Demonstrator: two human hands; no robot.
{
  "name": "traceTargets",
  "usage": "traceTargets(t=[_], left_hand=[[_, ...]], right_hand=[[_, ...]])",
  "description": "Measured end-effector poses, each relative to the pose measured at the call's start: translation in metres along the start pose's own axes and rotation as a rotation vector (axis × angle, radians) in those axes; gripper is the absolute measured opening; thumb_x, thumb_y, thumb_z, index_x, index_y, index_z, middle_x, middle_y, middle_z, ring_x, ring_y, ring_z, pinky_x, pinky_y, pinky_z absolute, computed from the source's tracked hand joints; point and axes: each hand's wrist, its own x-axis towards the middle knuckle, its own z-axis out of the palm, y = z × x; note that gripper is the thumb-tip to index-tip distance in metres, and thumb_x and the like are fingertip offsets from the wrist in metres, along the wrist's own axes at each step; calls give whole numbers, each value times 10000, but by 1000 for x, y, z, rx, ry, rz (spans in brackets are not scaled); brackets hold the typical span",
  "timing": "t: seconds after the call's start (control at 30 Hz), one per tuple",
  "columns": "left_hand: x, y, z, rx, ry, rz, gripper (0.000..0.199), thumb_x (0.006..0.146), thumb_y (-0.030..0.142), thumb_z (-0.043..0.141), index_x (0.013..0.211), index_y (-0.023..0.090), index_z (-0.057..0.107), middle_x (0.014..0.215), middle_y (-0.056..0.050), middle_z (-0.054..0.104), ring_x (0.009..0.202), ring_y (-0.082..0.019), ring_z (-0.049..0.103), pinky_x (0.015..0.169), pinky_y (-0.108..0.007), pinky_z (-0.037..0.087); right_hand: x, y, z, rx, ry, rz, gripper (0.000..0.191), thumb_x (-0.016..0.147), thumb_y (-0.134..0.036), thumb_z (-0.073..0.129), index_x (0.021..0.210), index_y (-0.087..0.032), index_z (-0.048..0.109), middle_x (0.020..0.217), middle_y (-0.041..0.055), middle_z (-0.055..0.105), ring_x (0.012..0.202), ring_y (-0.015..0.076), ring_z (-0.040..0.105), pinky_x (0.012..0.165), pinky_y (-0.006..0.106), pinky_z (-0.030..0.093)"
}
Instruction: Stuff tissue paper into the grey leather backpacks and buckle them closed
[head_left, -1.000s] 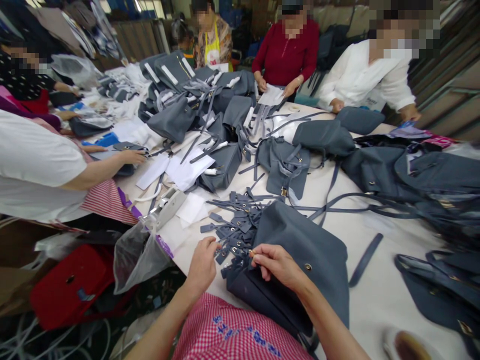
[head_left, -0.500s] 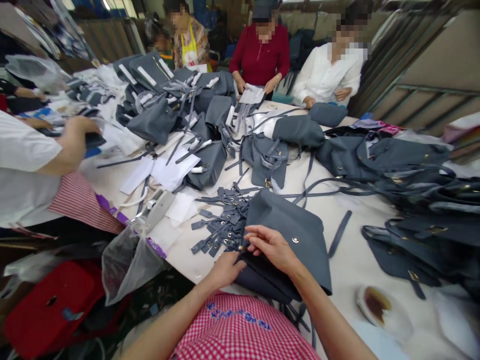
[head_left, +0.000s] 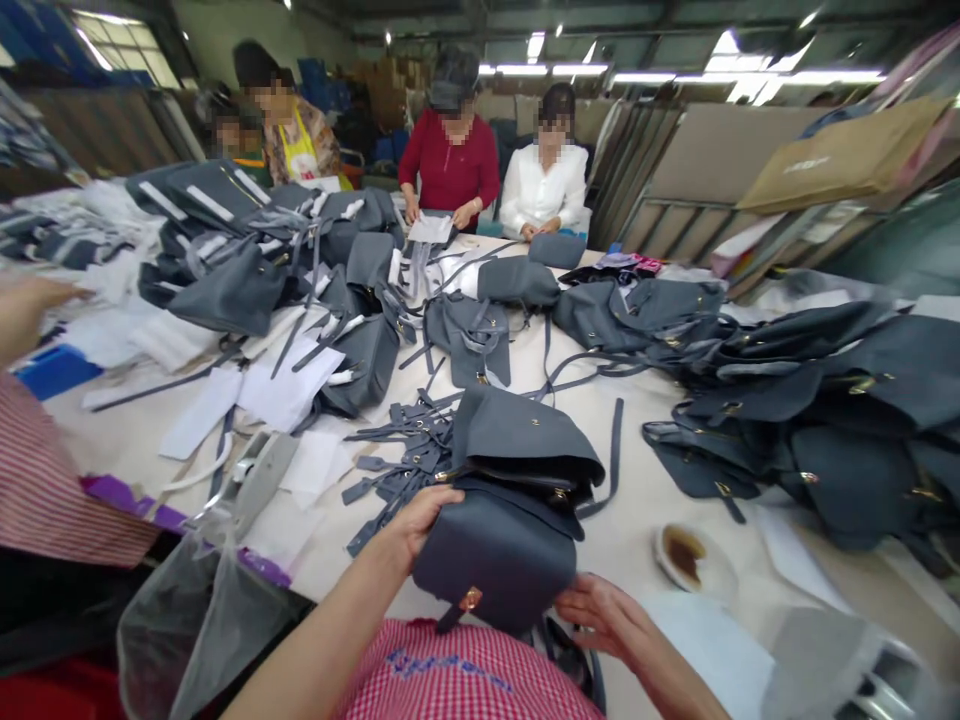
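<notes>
A blue-grey handbag [head_left: 499, 560] sits at the table's near edge, in front of my checked apron. Its flap [head_left: 517, 430] is lifted away from the front panel, and a gold clasp [head_left: 470, 600] shows low on that panel. My left hand [head_left: 421, 520] grips the bag's upper left edge, thumb on top. Against the lower right corner is my right hand [head_left: 604, 612], its fingers stretched out and touching the bag. Left of the bag lies a heap of straps and tabs [head_left: 405, 450] with metal rings.
Bags are piled at the far left [head_left: 225, 290] and right [head_left: 847, 400]. A dish with brown liquid [head_left: 682, 555] stands at right, near a loose strap [head_left: 611, 460]. A clear plastic bag [head_left: 187, 620] hangs at the left edge. Several people work around the table.
The bag's flap has gone up, exposing the front panel and clasp. My hands have parted from near the flap's left edge to the bag's two sides. The view has swung right and up.
</notes>
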Motion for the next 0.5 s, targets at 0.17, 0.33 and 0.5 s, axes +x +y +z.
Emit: traceTargets(t=[0.17, 0.33, 0.5], left_hand=[[-2, 24, 3, 115, -19, -16, 87, 675, 224, 568, 658, 140, 587, 604, -51, 641, 543, -160, 606, 624, -316, 525], [-33, 40, -17, 523, 264, 217, 266, 721, 140, 543, 963, 190, 642, 853, -56, 700, 871, -208, 656, 797, -308, 479], [-71, 27, -37, 1356, 557, 457, 272, 855, 213, 476, 1048, 224, 667, 1041, -112, 696, 1094, -308, 588, 997, -507, 368]], right_hand=[[0, -16, 51, 270, -184, 63, 388, 688, -480, 772, 888, -168, 656, 763, 51, 755, 664, 199, 710, 602, 289, 559], [-7, -50, 53, 439, -5, 131, 283, 670, -367, 811, 758, -187, 612, 572, -27, 683, 427, 108, 611, 382, 167, 462], [-11, -57, 58, 522, -10, 153, 265, 641, -292, 838, 724, -188, 609, 581, -35, 694, 426, 89, 615, 391, 139, 492]])
